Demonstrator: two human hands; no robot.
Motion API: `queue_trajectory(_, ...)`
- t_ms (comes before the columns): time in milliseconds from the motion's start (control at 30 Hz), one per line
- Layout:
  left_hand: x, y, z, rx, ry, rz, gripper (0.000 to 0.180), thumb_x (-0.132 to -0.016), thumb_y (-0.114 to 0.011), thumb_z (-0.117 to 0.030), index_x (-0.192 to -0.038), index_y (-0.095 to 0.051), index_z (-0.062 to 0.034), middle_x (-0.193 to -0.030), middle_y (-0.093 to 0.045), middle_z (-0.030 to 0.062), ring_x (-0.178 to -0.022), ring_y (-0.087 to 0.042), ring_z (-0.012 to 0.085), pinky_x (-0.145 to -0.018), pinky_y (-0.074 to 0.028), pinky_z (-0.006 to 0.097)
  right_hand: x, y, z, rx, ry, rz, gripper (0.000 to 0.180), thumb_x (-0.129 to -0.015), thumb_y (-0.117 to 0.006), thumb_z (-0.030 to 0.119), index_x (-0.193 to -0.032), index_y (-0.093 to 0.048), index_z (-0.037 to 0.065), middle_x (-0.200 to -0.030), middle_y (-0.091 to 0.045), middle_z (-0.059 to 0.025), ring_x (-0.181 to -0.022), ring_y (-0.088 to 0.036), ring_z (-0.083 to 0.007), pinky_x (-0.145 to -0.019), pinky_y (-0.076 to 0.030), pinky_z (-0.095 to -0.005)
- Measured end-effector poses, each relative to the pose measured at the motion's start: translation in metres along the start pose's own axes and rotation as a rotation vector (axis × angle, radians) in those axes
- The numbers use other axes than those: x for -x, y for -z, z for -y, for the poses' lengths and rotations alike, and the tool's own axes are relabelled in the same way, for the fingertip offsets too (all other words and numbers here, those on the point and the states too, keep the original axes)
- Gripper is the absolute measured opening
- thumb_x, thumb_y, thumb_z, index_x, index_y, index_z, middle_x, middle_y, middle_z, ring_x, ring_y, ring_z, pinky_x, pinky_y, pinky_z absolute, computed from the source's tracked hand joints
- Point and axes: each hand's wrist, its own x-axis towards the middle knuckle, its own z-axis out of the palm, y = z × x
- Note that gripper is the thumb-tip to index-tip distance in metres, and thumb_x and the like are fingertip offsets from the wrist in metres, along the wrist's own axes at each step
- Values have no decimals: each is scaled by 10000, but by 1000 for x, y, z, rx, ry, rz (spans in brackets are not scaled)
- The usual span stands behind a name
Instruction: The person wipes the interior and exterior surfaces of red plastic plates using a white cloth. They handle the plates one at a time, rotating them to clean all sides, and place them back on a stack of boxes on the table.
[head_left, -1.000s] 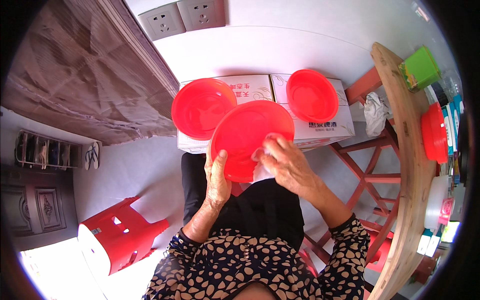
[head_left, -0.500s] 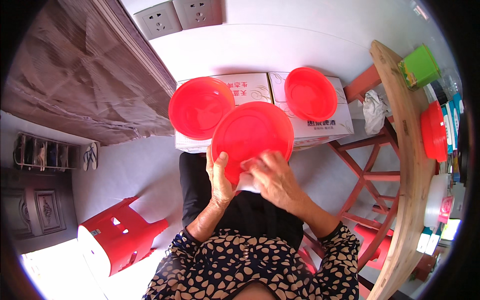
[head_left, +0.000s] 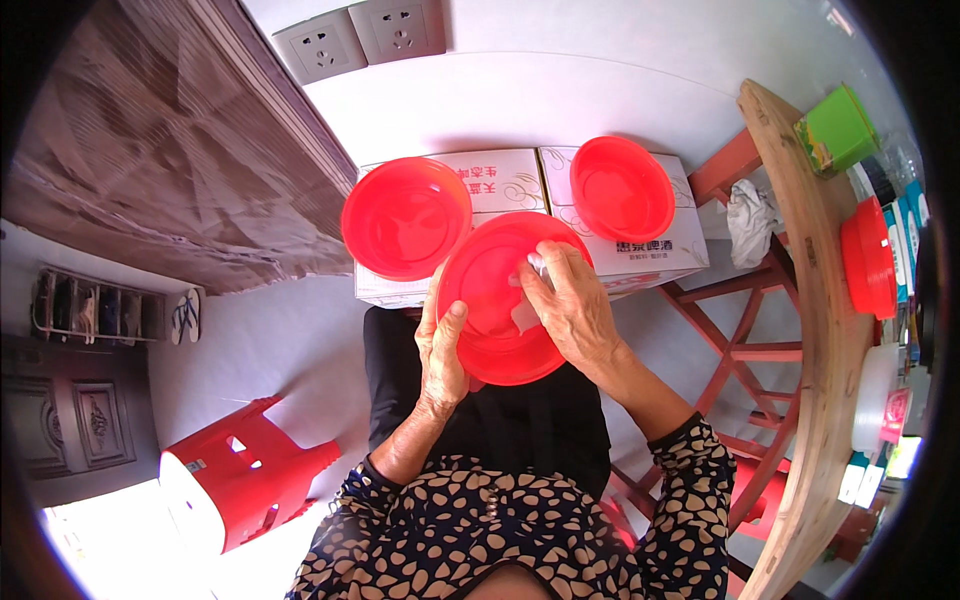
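A red plastic bowl (head_left: 500, 350) is held over my lap, its open inside facing up toward me. My left hand (head_left: 441, 350) grips its left rim, thumb on the rim and fingers behind the wall. Pinched in my right hand (head_left: 575, 305) is a thin white tissue (head_left: 525, 318), partly hidden by the fingers, against the inner right side of the bowl. Two more red bowls stand beyond it: a left one (head_left: 405, 225) close to the held bowl, and a right one (head_left: 622, 188) farther off.
White printed cartons (head_left: 660, 255) under the two bowls stand against the wall. To the right runs a wooden tabletop (head_left: 815, 330) with a green container (head_left: 838, 130) and red bowls (head_left: 868, 260). A red plastic stool (head_left: 245, 465) lies tipped at left, and slippers (head_left: 186, 315) rest farther back.
My right hand has moved with the tissue from the bowl's near side up to its inner right side. The bowl has shifted slightly right and nearer, tilting so more of its near wall shows.
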Motion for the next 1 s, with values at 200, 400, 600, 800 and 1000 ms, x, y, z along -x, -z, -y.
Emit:
queue_trajectory(200, 0, -1, 4, 32, -4, -77, 556, -905, -559, -317, -1333, -404, 2, -1283, -499, 126, -1173, -490, 230, -993, -402, 374, 13, 9, 17, -30, -82, 136, 350, -715, -619, 33, -1063, -597, 51, -995, -475, -143, -871, -537, -271, -735, -512, -328)
queue_trajectory(400, -3, 7, 10, 33, -9, -53, 606, -927, -550, -293, -1407, -314, -9, -1335, -459, 125, -1209, -446, 211, -1035, -349, 352, 28, 25, 36, -414, -174, 356, 253, -825, -562, 81, -1076, -586, 63, -1009, -489, -132, -878, -548, -301, -740, -516, -366)
queue_trajectory(600, -5, 1, 8, 60, -64, -66, 634, -930, -539, -325, -1421, -280, -18, -1358, -430, 134, -1230, -425, 227, -1044, -342, 368, 8, 4, 36, -36, -143, 44, 246, -801, -615, 167, -1039, -613, 103, -978, -519, -88, -901, -542, -271, -657, -477, -374)
queue_trajectory(800, 1, 2, 14, -19, -90, -56, 610, -947, -474, -407, -1388, -311, -19, -1363, -419, 115, -1237, -430, 239, -1042, -356, 388, -2, -7, 24, 229, -419, -21, 195, -796, -658, 169, -951, -577, 82, -765, -454, -90, -610, -564, -246, -457, -478, -354)
queue_trajectory(1000, 5, 5, 25, 40, 7, -13, 610, -958, -406, -475, -1388, -327, -49, -1363, -434, 103, -1255, -420, 237, -1052, -345, 396, -26, -20, 30, -65, -490, -129, 209, -783, -663, 120, -941, -557, 34, -796, -479, -142, -640, -585, -310, -499, -490, -392)
